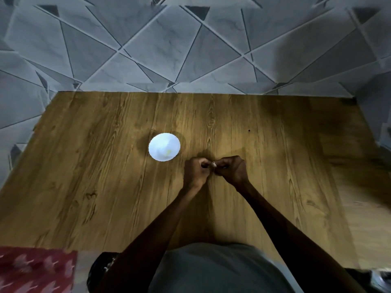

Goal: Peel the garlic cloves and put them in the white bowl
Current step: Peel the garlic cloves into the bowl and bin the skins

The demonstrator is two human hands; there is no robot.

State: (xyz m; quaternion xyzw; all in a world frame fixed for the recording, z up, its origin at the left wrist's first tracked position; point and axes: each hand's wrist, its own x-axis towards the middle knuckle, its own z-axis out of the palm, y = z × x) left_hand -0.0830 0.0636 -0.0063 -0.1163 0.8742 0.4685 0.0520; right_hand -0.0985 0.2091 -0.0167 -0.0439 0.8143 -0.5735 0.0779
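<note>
Item one: small, pale, papery-skinned garlic clove, held just above the brown wood-grain table, to the right of the round white scallop-rimmed bowl and apart from it.

Item two: left hand, fingers curled tight, tips pinching the clove's left side and nothing else.

Item three: right hand, curled the same way, thumb and fingers gripping the clove's right side.

Hazards, judged:
- Clove is tiny and caught only at the fingertips. A hard tug on the skin could flick it onto the table or off the edge to the grey geometric tiles.
- Loose peel may drift into the bowl, which stands near the left hand.
- Bowl looks light. A sideways sweep of the left wrist could knock or tip it.

Not legible:
- How much skin is off the clove: fingertips cover most of it.
- Bowl contents: the interior is washed out by glare and only a faint yellowish patch shows.
- Further unpeeled cloves or discarded skins: none can be made out on the table.
- Right margin: dark, smeared, unreadable.
- Red patterned cloth, lower left: blurred and cut off by the frame.
</note>
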